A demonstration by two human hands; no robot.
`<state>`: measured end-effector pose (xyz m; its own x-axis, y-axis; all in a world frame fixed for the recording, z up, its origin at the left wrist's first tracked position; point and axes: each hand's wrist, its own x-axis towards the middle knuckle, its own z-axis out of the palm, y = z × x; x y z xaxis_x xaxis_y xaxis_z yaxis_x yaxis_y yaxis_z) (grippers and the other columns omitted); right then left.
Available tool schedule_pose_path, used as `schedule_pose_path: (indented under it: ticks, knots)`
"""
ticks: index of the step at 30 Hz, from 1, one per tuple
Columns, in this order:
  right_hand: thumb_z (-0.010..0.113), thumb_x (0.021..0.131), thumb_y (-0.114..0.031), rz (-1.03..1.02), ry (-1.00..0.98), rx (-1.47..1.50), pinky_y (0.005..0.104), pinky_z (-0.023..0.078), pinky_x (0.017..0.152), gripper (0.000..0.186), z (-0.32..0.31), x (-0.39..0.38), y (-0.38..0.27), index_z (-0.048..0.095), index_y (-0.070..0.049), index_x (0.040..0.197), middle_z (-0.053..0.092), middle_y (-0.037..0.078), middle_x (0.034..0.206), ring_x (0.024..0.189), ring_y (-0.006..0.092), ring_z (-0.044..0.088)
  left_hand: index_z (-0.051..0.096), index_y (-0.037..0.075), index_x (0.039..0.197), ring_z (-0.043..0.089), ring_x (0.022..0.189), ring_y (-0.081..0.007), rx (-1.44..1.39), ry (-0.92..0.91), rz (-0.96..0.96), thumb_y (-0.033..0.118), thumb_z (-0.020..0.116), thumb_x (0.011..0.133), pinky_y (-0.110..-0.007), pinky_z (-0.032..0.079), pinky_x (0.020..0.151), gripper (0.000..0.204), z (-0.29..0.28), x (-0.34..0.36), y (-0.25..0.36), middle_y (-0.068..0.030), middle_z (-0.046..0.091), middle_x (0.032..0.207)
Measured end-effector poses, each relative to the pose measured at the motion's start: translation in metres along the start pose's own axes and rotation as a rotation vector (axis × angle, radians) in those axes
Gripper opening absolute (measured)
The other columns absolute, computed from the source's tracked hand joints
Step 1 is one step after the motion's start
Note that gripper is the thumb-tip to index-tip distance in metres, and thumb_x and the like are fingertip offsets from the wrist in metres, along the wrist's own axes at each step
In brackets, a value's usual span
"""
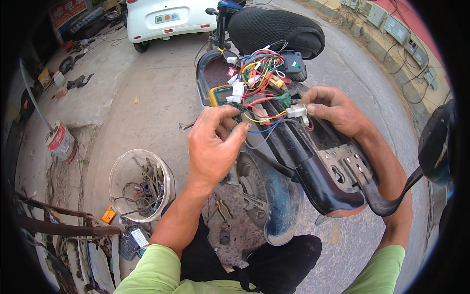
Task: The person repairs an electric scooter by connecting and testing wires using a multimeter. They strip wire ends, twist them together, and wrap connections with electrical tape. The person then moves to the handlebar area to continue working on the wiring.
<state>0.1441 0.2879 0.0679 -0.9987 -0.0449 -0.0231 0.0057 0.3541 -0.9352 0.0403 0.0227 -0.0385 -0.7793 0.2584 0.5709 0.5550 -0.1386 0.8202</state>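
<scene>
My right hand (pixel 333 109) pinches a white plastic wire connector (pixel 295 111) between thumb and fingers, above the opened body of an electric scooter (pixel 325 188). Red, yellow and blue wires (pixel 267 116) run from this connector toward the left. Beside their left end is my left hand (pixel 213 142), fingers half curled, thumb and forefinger apart; I see nothing held in it. Just beyond its fingertips lie a white connector block (pixel 237 91) and a yellow-edged multimeter (pixel 221 95). A tangle of coloured wires (pixel 262 68) is heaped past them, next to a dark box (pixel 294 64).
A black mesh-covered seat (pixel 276 30) rises behind the wires. The scooter's rear wheel (pixel 252 188) is below my hands. To the left stands a white bucket (pixel 117 171) of scrap parts; pliers (pixel 224 209) lie on the ground. A white car (pixel 169 32) is parked ahead.
</scene>
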Motion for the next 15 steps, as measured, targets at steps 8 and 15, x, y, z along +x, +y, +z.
schedule_pose_path:
  ticks: [8,15]
  knots:
    - [0.068,0.097,-0.016,0.005,-0.001,0.010,0.0293,0.052,0.083,0.023,0.001,-0.001,0.000,0.066,0.002,0.110,0.068,0.005,0.100,0.089,0.0111,0.062,0.073,0.007,0.103,0.052,0.063,-0.0108,0.034,0.064,0.291,-0.006,0.079,0.076,-0.027,0.043,0.052,0.030,0.013,0.004,-0.003,-0.0038,0.061,0.093]
    - [0.067,0.098,-0.020,0.027,0.003,-0.057,0.0283,0.050,0.085,0.025,0.000,0.001,0.000,0.067,0.001,0.111,0.069,0.004,0.101,0.091,0.0104,0.062,0.072,0.007,0.101,0.053,0.065,-0.0111,0.027,0.091,0.368,-0.006,0.078,0.076,-0.027,0.043,0.052,0.029,0.016,0.010,-0.008,-0.0050,0.061,0.093]
